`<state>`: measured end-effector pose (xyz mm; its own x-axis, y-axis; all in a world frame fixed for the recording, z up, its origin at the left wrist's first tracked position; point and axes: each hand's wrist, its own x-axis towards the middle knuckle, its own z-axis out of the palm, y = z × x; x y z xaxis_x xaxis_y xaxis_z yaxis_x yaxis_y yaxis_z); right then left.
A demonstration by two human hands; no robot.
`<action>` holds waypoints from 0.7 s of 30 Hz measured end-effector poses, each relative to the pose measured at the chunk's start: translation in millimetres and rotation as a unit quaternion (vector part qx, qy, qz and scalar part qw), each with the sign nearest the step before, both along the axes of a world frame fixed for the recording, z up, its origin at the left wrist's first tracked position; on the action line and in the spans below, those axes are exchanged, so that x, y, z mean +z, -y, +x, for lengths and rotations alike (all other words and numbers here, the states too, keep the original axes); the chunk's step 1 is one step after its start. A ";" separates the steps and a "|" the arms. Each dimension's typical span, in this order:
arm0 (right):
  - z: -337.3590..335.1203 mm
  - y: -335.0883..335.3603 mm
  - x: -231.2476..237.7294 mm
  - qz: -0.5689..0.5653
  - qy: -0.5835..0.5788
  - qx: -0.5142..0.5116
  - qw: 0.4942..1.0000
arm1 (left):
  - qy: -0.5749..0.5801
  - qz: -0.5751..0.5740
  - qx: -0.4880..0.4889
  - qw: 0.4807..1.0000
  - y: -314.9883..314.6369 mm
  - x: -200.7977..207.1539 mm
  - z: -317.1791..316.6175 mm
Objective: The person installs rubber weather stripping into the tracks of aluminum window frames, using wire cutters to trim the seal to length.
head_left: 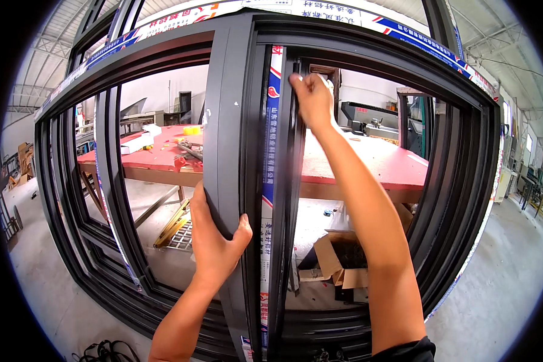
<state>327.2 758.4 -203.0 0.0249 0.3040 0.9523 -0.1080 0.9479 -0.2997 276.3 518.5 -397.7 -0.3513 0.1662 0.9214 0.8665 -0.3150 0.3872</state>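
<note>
The right hand [314,99] has its fingers curled in at the upper part of the dark narrow upright [291,157] (I can't tell whether they grip it or merely press), while the left hand [220,241], lower and to its left, clasps the broad grey upright [226,133]. The step looks to me like working along that narrow edge, and the next move calls for a firm left-hand hold. Around both hands stands the window frame [374,42], dark and many-railed, a blue-and-white printed strip [272,139] just left of the right hand.
</note>
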 end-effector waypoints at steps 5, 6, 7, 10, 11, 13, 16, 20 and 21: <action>-4.4 -12.4 48.2 -0.139 0.008 0.167 0.976 | -0.019 0.003 0.010 1.000 0.1 0.6 -0.1; -4.3 -13.5 45.1 -0.153 0.010 0.129 0.980 | -0.013 -0.005 0.010 1.000 0.1 0.6 0.2; -3.3 -12.7 39.7 -0.118 0.012 0.142 0.983 | -0.012 -0.004 0.010 1.000 0.7 1.0 0.5; 1.1 -3.7 4.5 -0.030 0.023 0.145 0.989 | -0.012 -0.003 0.022 1.000 2.1 3.2 2.1; 7.1 1.1 -18.2 -0.025 0.048 0.140 0.989 | -0.014 -0.002 0.018 1.000 2.9 4.2 2.2; 16.0 15.5 -60.5 -0.003 0.068 0.035 0.997 | -0.017 0.001 0.025 1.000 4.0 5.5 3.1; 28.2 26.7 -80.9 -0.130 0.124 0.072 0.981 | -0.022 -0.006 0.036 0.999 4.4 5.6 4.6; 20.7 39.5 -73.9 -0.041 0.048 -0.048 0.997 | 0.014 -0.020 0.015 1.000 4.2 3.9 5.0; 19.3 42.3 -74.0 -0.022 0.015 -0.057 0.998 | 0.034 -0.027 0.001 0.999 4.0 3.4 4.7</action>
<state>346.5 716.1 -276.9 0.0334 0.3417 0.9392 0.0085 0.9396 -0.3421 281.0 514.5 -394.3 -0.4133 0.2140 0.8851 0.8383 -0.2902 0.4616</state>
